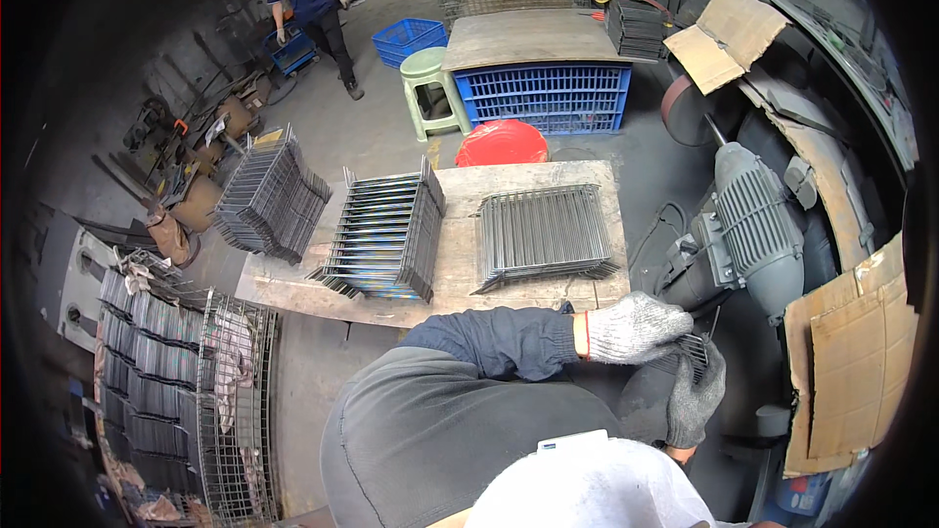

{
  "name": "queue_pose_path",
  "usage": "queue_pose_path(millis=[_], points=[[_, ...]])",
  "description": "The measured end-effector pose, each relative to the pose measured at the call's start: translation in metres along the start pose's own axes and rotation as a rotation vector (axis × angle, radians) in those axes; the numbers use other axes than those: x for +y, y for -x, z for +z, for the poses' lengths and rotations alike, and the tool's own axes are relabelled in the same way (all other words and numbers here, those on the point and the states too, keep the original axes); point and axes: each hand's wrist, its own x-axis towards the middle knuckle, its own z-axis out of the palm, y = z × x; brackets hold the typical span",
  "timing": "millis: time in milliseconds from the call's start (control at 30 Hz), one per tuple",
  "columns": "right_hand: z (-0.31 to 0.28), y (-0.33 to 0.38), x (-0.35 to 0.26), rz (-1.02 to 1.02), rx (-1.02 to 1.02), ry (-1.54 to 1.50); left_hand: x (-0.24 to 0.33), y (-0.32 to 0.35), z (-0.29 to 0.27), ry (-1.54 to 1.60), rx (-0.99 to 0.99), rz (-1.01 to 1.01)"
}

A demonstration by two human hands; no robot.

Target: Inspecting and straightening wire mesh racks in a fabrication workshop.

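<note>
Both of my hands are gloved and close together at the lower right. They grip a small dark metal wire rack (694, 352) between them. My left hand (638, 329), in a whitish knit glove, is closed on its upper left side. Around its lower right side curl the fingers of my right hand (696, 399), in a grey glove. A thin rod end sticks up beside the rack. On the wooden board ahead stand a stack of wire racks (543, 233) at right and another stack (380, 235) in the middle. A third stack (269, 191) is at the board's left end.
Right of my hands is a grey electric motor (758, 220) with a wheel (683, 112) beyond it. Cardboard sheets (851, 352) stand at far right. Past the board (460, 191) are a red stool (502, 143), green stool (430, 88) and blue crate (548, 98). A person (308, 0) is farther off.
</note>
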Motion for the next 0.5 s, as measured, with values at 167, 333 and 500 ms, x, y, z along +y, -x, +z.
queue_pose_path(millis=[167,333,500], points=[[0.009,-0.006,-0.007,-0.054,-0.011,-0.037,0.0,0.01,-0.007,-0.041,0.043,-0.023],[0.016,-0.005,-0.008,-0.024,-0.046,-0.053,0.008,0.015,-0.024,-0.027,-0.002,-0.102],[0.024,-0.006,-0.009,-0.008,-0.073,-0.111,0.006,0.021,-0.029,-0.008,-0.041,-0.131]])
